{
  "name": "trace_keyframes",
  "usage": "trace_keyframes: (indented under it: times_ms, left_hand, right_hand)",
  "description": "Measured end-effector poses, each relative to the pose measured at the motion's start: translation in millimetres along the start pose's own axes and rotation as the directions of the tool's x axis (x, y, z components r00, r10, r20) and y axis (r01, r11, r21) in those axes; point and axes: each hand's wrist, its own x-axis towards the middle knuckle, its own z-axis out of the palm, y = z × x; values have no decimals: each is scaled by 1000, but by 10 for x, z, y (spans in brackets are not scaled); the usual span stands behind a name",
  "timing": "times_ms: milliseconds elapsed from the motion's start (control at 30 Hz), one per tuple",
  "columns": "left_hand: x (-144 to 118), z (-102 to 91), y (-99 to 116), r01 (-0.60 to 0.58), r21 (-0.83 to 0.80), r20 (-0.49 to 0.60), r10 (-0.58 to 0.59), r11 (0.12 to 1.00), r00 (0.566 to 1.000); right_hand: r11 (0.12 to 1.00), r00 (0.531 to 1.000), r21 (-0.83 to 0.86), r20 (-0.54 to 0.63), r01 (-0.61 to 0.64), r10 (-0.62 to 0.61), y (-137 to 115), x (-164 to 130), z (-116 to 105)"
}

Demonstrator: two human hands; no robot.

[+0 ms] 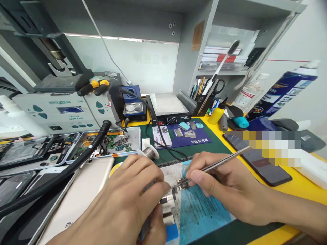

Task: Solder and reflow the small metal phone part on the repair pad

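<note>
Tweezers [219, 163] sit pinched in the right hand [224, 187], their tips on a small board [180, 183] that lies on the blue mat [201, 207]. The left hand [127, 204], just left of the board, is curled around a dark tool [146, 223] whose tip points at the same board; most of that tool is hidden by the fingers. Left of the mat lies a phone back [79, 194], right of it a dark phone [258, 160], and behind it a parts tray [112, 143].
</note>
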Motion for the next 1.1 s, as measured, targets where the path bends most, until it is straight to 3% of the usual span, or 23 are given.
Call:
trace_keyframes:
  times_ms: [1100]
  left_hand:
    - [-68,32,-8,71,-25,37,-70,997,997]
  right_hand:
    - [1000,1000,-19,-2,10,-10,2,-9,16]
